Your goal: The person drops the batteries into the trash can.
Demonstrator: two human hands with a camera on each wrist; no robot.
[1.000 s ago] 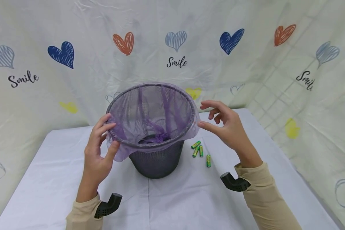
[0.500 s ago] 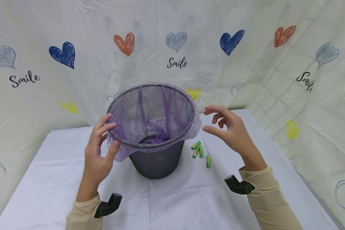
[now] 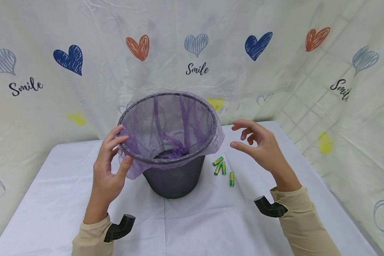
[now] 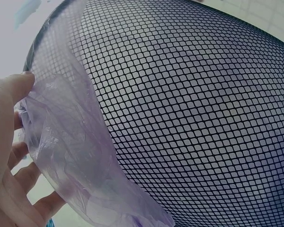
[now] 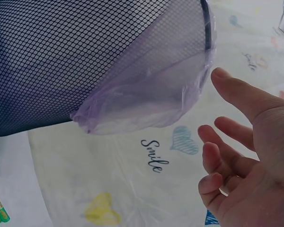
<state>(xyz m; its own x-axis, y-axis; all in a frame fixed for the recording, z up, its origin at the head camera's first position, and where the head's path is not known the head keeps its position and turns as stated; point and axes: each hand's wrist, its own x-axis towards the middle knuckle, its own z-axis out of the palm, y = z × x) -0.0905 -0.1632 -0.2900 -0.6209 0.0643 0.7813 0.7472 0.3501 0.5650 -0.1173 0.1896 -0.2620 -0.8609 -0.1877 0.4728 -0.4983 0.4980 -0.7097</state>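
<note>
A black wire-mesh wastebasket [image 3: 174,181] stands on the table, lined with a thin purple bin bag [image 3: 172,147]. The bag is folded outward over the rim and hangs down around it. My left hand [image 3: 110,170] holds the rim at the left through the bag, fingertips over the edge and thumb at the front. In the left wrist view the bag's overhang [image 4: 80,146] drapes over the mesh beside the fingers. To the right of the basket my right hand [image 3: 260,145] hangs in the air, apart from the bag, thumb and fingers spread with nothing between them.
Several green batteries [image 3: 224,168] lie on the white-covered table [image 3: 204,224] just right of the wastebasket. Behind the table hangs a pale curtain [image 3: 169,71] printed with hearts and "Smile". Black wrist devices [image 3: 120,228] sit on both beige sleeves.
My right hand has let go of the bag's edge and moved away to the right and slightly down. My left hand and the wastebasket stay in place.
</note>
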